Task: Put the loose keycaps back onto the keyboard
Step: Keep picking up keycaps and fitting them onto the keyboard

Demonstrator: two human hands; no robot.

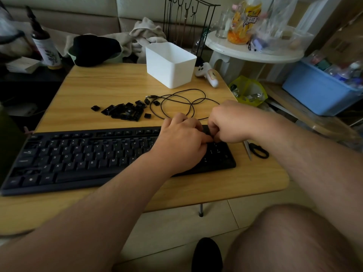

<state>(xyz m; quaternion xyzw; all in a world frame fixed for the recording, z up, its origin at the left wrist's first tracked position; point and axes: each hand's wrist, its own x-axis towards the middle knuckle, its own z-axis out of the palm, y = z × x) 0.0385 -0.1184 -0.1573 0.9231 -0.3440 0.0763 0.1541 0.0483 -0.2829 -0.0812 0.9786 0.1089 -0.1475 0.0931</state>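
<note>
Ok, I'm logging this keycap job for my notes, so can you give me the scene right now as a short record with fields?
surface: light wooden table
keyboard: black full-size keyboard, near edge of table, some sockets bare at its left side
loose keycaps: pile of black plastic keycaps behind keyboard, not yet fitted
left hand: over keyboard's right part, fingers curled
right hand: meeting left hand there; held item hidden
cable: thin black cable, coiled beside pile
container: white plastic box, far side
scissors: black-handled scissors, right of keyboard
</note>
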